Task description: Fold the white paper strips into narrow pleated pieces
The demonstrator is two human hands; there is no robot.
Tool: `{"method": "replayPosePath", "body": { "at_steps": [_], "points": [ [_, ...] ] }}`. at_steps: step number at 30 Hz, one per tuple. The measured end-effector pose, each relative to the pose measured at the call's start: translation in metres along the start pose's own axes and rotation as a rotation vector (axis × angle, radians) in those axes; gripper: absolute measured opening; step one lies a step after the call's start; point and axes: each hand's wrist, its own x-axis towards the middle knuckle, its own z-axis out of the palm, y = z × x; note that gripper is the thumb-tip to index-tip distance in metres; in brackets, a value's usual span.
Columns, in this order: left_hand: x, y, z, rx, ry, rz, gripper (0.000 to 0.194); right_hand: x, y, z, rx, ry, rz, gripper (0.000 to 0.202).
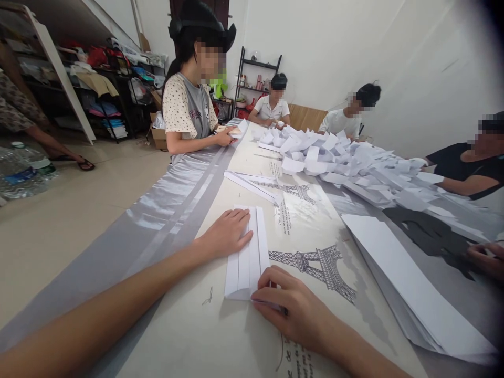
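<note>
I see a printed worktop [185,325] in a white-walled room [315,47], four co-workers' heads [370,93] around it. One folded paper [244,265] lies centrally; my left hand [226,233] rests flat atop, my right hand [297,302] pinches its near corner.

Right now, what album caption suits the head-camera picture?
Left hand flat on a folded paper, right hand at its near corner, paper heap beyond.

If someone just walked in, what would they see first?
Probably the big heap of white paper pieces, far to the right. Next, the nearest printed tower on the table cover, and left of it a folded white paper, with the left hand lying on it and the right hand at its near corner.
</note>
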Motion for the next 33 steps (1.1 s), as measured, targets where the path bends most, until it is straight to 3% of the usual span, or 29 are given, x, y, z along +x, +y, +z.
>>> {"method": "replayPosePath", "body": {
  "at_steps": [12, 28, 32, 33],
  "points": [
    [0.0, 0.0, 0.001, -0.005, -0.011, -0.012, 0.047, 0.003, 0.009, -0.002, 0.205, -0.08, 0.126, 0.016],
    [0.001, 0.0, 0.002, -0.031, -0.011, -0.013, 0.046, 0.013, -0.003, -0.011, 0.221, -0.186, 0.36, 0.017],
    [0.001, 0.001, 0.001, -0.032, -0.012, -0.009, 0.046, 0.014, -0.003, -0.01, 0.251, -0.154, 0.41, 0.004],
    [0.001, 0.001, 0.001, -0.032, -0.009, -0.009, 0.046, 0.014, -0.002, -0.009, 0.282, -0.138, 0.43, 0.01]
  ]
}}
